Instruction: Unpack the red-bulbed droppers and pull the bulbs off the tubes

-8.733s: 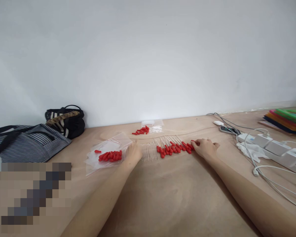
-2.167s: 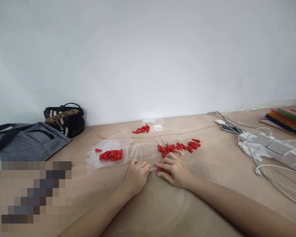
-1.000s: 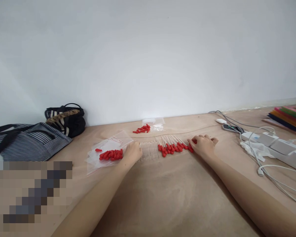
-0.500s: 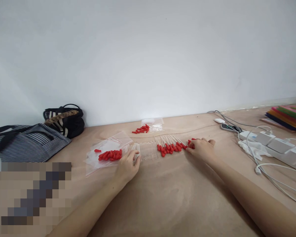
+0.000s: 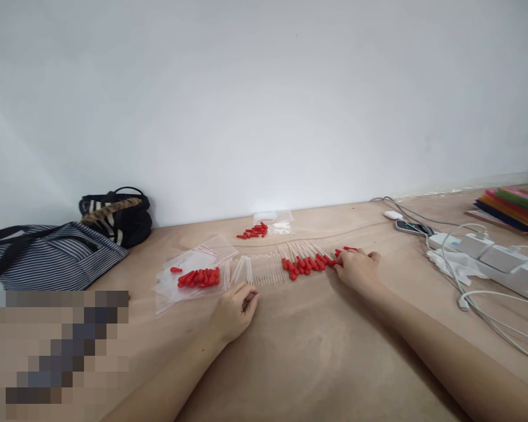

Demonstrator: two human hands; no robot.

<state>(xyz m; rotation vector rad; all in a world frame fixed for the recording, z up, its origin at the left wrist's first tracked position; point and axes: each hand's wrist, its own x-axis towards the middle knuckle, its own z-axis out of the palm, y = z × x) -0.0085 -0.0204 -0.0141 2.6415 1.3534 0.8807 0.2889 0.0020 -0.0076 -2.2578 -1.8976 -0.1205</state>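
Observation:
My left hand (image 5: 235, 312) rests on the table with its fingers curled in towards the thumb; whatever they hold, if anything, is hidden. Just beyond it lie a row of clear, thin dropper tubes (image 5: 266, 268) and a few whiter tubes (image 5: 242, 271). My right hand (image 5: 357, 268) has its fingers bent down onto red rubber bulbs (image 5: 351, 249), with the fingertips closed around one and partly covering it. Beside its thumb is a row of droppers (image 5: 308, 264), thin tubes with red bulbs fitted on their near ends.
Several red bulbs (image 5: 199, 278) lie on clear zip bags (image 5: 167, 293) at left. More red bulbs (image 5: 253, 231) and a bag of tubes (image 5: 281, 226) lie near the wall. Bags (image 5: 66, 252) stand left; a power strip (image 5: 501, 261) with cables and coloured sheets (image 5: 513, 208) are right.
My left hand has drawn back from the clear tubes, towards me and slightly right, its fingers more curled. My right hand has shifted only slightly at the red bulbs.

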